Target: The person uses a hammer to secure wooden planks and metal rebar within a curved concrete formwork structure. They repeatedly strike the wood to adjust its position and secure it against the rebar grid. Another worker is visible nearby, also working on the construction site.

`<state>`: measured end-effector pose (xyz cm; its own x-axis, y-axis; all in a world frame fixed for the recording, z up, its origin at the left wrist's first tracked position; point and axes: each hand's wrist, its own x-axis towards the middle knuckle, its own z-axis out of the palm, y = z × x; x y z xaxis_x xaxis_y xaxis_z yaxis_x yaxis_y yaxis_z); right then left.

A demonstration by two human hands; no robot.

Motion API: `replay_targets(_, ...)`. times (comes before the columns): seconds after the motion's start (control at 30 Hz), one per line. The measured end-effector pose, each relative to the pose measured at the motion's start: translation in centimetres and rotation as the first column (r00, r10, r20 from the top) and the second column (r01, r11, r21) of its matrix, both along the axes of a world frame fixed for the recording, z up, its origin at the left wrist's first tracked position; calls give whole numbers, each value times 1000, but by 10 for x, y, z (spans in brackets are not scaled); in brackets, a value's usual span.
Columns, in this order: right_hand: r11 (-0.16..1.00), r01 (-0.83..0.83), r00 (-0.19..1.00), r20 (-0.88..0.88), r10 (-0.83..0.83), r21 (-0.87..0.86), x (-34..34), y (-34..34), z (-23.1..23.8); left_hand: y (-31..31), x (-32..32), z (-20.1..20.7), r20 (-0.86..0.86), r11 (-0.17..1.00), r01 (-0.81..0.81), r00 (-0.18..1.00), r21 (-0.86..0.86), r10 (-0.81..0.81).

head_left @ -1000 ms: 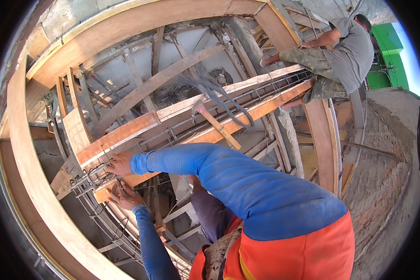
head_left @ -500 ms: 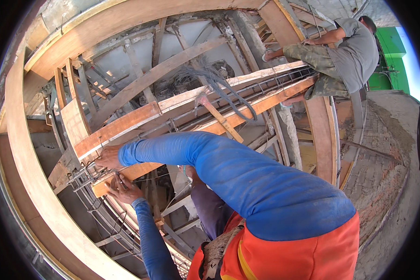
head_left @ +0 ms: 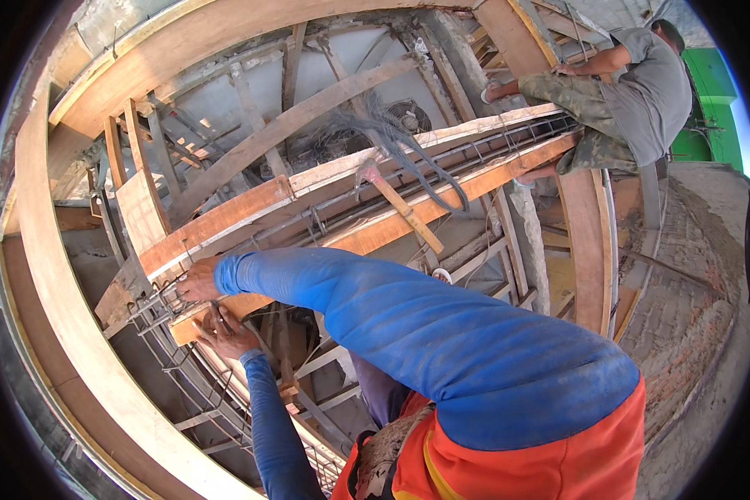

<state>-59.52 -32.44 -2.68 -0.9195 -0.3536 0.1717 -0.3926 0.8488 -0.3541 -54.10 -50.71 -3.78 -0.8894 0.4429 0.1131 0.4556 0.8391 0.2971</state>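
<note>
My right hand [head_left: 198,282] reaches across to the near left end of a narrow wooden formwork trough, by the rebar ends [head_left: 154,310]. Its fingers curl down at the bars, and what they grip is hidden. Just below, my left hand [head_left: 230,333] is bent around the end of the trough's orange-brown side board [head_left: 193,323]. A thin dark piece shows between its fingers, too small to name. A hammer [head_left: 400,206] with a wooden handle and worn red neck rests across the trough. A loose bundle of grey tie wire [head_left: 417,162] drapes over it farther along.
Another person [head_left: 633,100] in a grey shirt sits on the trough's far end. A long curved plywood board [head_left: 75,292] runs down the left. Wooden braces [head_left: 275,125] cross the deep gaps below. A rough brick and mortar surface [head_left: 683,258] lies at right.
The scene has shifted slightly right and down in view. My right upper arm sits a little lower and now covers more below it. Both hands stay at the trough's end, fingers slightly moved.
</note>
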Motion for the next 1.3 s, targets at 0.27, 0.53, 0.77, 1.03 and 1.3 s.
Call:
replay_targets(0.27,981,-77,993,106,58,178,7,9,13,-5,-3,9,-5,999,20,1000,-46,-20)
replay_targets(0.53,943,156,974,112,-196,295,25,-5,48,3,3,26,97,999,-8,995,-31,11)
replay_targets(0.77,629,720,668,47,-743,-292,246,52,118,-7,9,42,163,995,93,982,23,-96)
replay_targets(1.03,13,975,-64,334,-940,222,420,119,60,73,146,97,109,891,410,894,194,-435)
replay_targets(1.3,-9,1000,-4,670,-742,-3,442,133,119,186,237,61,314,721,643,650,258,-692)
